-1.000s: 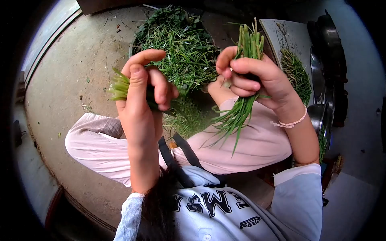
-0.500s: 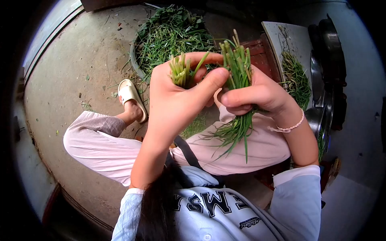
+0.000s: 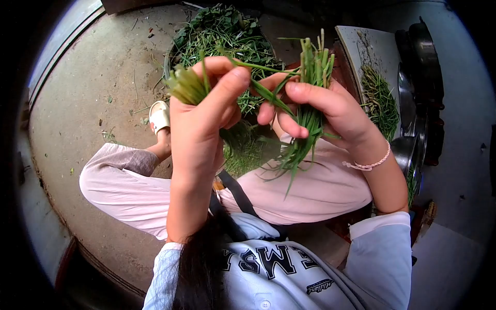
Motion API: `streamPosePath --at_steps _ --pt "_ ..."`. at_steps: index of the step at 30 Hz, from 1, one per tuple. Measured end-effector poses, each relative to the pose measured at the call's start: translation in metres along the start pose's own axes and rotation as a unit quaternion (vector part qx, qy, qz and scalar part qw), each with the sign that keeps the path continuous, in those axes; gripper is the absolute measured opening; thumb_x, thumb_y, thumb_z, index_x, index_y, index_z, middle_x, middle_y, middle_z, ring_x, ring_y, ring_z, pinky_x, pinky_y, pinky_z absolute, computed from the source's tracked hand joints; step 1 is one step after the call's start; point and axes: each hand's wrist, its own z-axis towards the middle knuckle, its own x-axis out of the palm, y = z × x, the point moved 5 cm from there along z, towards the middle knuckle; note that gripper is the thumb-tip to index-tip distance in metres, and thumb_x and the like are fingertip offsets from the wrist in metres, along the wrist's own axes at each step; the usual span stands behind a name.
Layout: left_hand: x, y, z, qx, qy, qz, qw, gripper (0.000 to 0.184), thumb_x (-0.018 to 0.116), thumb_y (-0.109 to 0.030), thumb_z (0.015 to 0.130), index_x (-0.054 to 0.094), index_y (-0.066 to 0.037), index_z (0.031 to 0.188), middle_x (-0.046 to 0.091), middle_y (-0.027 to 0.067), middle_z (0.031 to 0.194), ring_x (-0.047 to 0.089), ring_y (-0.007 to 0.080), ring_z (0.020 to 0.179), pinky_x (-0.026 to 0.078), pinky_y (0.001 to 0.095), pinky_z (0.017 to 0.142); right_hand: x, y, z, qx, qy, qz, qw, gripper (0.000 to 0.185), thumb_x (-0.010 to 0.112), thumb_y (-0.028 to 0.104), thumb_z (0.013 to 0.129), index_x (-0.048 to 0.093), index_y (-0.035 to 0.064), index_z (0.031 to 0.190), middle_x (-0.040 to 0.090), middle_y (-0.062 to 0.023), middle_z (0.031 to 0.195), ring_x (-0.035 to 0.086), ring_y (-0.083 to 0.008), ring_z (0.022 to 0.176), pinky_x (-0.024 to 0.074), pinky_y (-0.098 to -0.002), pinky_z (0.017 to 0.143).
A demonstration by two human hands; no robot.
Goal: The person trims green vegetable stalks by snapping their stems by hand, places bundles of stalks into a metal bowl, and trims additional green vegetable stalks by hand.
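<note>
My left hand (image 3: 199, 121) is closed around a bunch of chives (image 3: 187, 87), with the pale cut ends fanning up and to the left, slightly blurred. Its thumb and forefinger pinch a loose green blade (image 3: 266, 67) that stretches across toward the other bunch. In my right hand (image 3: 343, 111), a second bunch of chives (image 3: 314, 70) stands with stem ends up and leaves drooping below. The right thumb presses on it, while its other fingers curl partly around. Some bent leaves cross the gap between both hands.
A heap of leafy greens (image 3: 222, 39) fills a round basin beyond my hands. More chives (image 3: 381, 98) lie on a pale board (image 3: 364, 44) at right, beside metal pans (image 3: 408, 147). Trimmings lie between my legs, and a slipper (image 3: 159, 116) is on the concrete floor.
My left hand has moved left and away from the right, drawing a blade out sideways. The right-hand bunch has shifted slightly right, and its fingers have loosened.
</note>
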Motion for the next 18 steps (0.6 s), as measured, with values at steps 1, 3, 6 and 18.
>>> streamPosePath --at_steps 1,3,6,18 --pt "-0.003 -0.001 -0.001 0.014 -0.017 -0.031 0.999 0.013 0.048 -0.014 0.081 0.050 -0.003 0.088 0.034 -0.0076 0.052 0.022 0.0005 0.038 0.017 0.0163 0.036 -0.003 0.000 0.001 -0.002 -0.036 -0.004 0.999 0.029 0.041 0.016 0.083 0.049 -0.0042 0.102 0.057 -0.0167 0.083 0.051 -0.0109 0.057 0.0415 -0.0192 0.050" --pt "-0.012 -0.005 0.000 0.038 -0.023 -0.056 0.997 0.015 0.048 -0.015 0.081 0.049 -0.004 0.090 0.036 -0.0073 0.056 0.023 0.0001 0.038 0.018 0.0155 0.037 -0.008 0.001 0.002 -0.008 -0.101 0.005 0.995 0.033 0.039 0.017 0.083 0.046 -0.0076 0.103 0.056 -0.0180 0.086 0.056 -0.0191 0.076 0.0467 -0.0244 0.065" --pt "-0.020 -0.015 -0.001 0.063 -0.093 -0.117 0.987 0.008 0.055 -0.010 0.077 0.052 -0.004 0.083 0.033 -0.0084 0.049 0.024 0.0000 0.037 0.019 0.0162 0.037 -0.030 0.003 0.002 -0.029 -0.162 0.042 0.985 0.031 0.037 0.016 0.085 0.046 -0.0069 0.104 0.055 -0.0167 0.095 0.054 -0.0239 0.091 0.0459 -0.0283 0.078" --pt "0.005 -0.012 -0.017 -0.032 0.010 0.022 0.999 0.010 0.062 -0.006 0.071 0.056 0.001 0.076 0.054 -0.0009 0.063 0.047 0.0029 0.055 0.037 0.0146 0.050 -0.003 0.021 -0.008 -0.079 -0.184 -0.156 0.967 0.013 0.058 0.014 0.075 0.057 0.0018 0.079 0.054 0.0009 0.064 0.046 -0.0040 0.051 0.0369 -0.0183 0.047"
